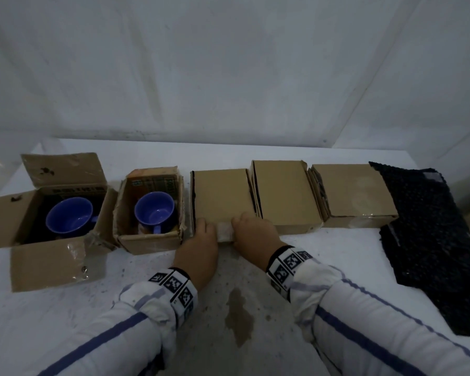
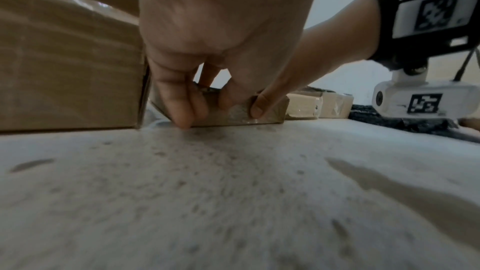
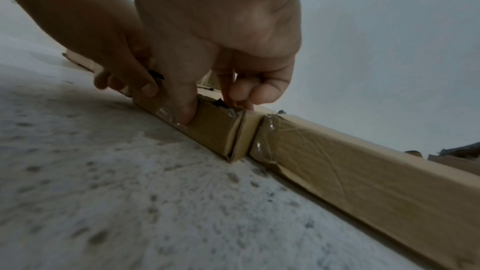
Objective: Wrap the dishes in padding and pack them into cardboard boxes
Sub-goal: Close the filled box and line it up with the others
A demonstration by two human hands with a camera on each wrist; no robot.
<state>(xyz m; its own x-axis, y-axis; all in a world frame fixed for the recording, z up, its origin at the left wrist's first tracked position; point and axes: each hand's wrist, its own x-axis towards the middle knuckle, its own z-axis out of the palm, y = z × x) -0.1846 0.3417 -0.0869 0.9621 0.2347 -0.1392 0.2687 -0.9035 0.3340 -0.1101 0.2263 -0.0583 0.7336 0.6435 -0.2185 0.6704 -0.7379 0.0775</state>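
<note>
The flat box (image 1: pixel 220 198) is thin brown cardboard, so it probably feels light and a bit bendy, and its shiny tape (image 1: pixel 224 233) on the front edge looks slippery. If a dish is inside, it could break — so it is best held by the stiff front edge and corners, not squeezed in the middle.

It sits on the white table (image 1: pixel 255 308), third in a row of five boxes. Just to its left is a small open box (image 1: pixel 149 240) with a blue cup (image 1: pixel 154 215) in it. Two more shut boxes lie on its right, and then a dark sheet of bubble wrap (image 1: pixel 429 226).

The left hand (image 1: pixel 198 248) pinches the front edge, thumb on the front and fingers on top. The right hand (image 1: pixel 253 234) grips the same edge close by — its thumb (image 3: pixel 188 110) presses on the tape.
</note>
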